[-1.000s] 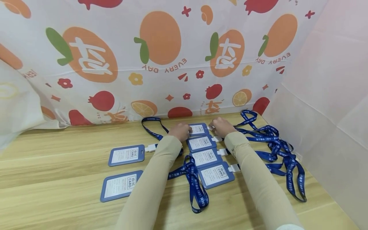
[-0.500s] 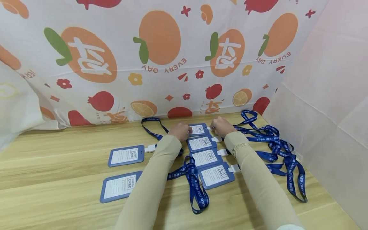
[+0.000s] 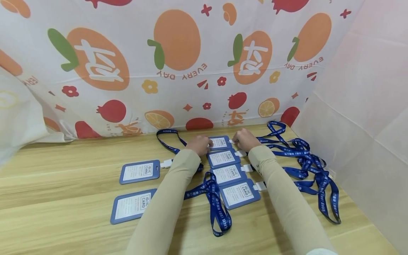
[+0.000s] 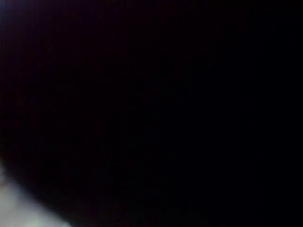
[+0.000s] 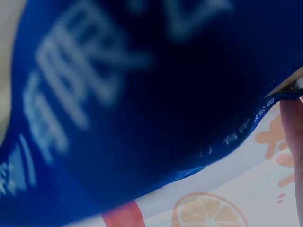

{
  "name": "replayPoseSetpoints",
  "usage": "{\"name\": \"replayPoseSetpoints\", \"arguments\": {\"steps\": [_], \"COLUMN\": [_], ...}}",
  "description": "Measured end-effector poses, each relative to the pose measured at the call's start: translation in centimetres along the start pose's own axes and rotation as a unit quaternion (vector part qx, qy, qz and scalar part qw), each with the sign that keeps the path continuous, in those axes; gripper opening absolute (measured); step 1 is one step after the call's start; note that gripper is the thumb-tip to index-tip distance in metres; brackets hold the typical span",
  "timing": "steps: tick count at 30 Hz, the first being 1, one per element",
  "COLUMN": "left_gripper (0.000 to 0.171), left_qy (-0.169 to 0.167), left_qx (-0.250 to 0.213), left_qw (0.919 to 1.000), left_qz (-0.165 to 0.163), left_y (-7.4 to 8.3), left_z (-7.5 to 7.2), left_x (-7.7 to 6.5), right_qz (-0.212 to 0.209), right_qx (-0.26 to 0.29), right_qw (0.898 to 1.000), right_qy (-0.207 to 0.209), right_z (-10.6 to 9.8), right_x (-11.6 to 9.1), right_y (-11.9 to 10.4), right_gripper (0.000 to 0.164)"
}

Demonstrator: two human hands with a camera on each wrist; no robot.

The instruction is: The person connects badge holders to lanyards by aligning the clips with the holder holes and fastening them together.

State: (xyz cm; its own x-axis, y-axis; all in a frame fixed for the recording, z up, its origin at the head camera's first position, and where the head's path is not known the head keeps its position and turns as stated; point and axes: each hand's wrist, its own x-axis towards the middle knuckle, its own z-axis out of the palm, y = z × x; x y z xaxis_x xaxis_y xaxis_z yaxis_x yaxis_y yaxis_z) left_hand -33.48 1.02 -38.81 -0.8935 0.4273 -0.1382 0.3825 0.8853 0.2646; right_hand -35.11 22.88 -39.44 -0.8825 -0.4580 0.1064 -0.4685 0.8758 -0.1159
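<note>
Four-sided blue ID badge holders with white cards lie in a column in the head view. The farthest badge holder (image 3: 220, 142) has my left hand (image 3: 197, 144) at its left end, fingers bent over the edge. At its other end my right hand (image 3: 246, 140) pinches around the white lanyard clip (image 3: 231, 141). Nearer, the other badge holders (image 3: 222, 158) sit edge to edge, clips to the right. A blue lanyard (image 5: 118, 118) fills most of the right wrist view, with a finger (image 5: 292, 127) against its narrow end. The left wrist view is almost wholly black.
Two more badge holders (image 3: 140, 172) lie on the left, the nearer partly behind the left sleeve. A lanyard (image 3: 217, 209) loops between the arms. Tangled lanyards (image 3: 307, 163) spread on the right. Behind the wooden table (image 3: 63, 198) hangs a fruit-print cloth (image 3: 178, 95).
Both hands stay at the farthest badge holder, and the badges and lanyards keep their places. Only the head view shifts very slightly.
</note>
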Motion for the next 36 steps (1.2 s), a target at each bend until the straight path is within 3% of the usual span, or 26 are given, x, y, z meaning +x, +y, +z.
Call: {"name": "replayPoseSetpoints", "arguments": {"steps": [16,25,36], "left_gripper": [0.031,0.028,0.028], "left_qy": [0.000,0.013,0.012], "left_qx": [-0.003,0.009,-0.007], "left_qw": [1.0000,0.9997,0.9999], "left_qz": [0.006,0.016,0.006], "left_y": [0.1,-0.2,0.2], "left_z": [0.3,0.2,0.0], "left_x": [0.2,0.2,-0.2], "right_qz": [0.027,-0.014,-0.065], "right_qx": [0.015,0.028,-0.057], "right_qw": [0.999,1.000,0.996], "right_qy": [-0.010,0.004,-0.032], "right_z": [0.2,0.0,-1.0], "right_x": [-0.1,0.2,1.1], "right_y": [0.1,0.1,-0.4], "right_gripper": [0.027,0.031,0.021]}}
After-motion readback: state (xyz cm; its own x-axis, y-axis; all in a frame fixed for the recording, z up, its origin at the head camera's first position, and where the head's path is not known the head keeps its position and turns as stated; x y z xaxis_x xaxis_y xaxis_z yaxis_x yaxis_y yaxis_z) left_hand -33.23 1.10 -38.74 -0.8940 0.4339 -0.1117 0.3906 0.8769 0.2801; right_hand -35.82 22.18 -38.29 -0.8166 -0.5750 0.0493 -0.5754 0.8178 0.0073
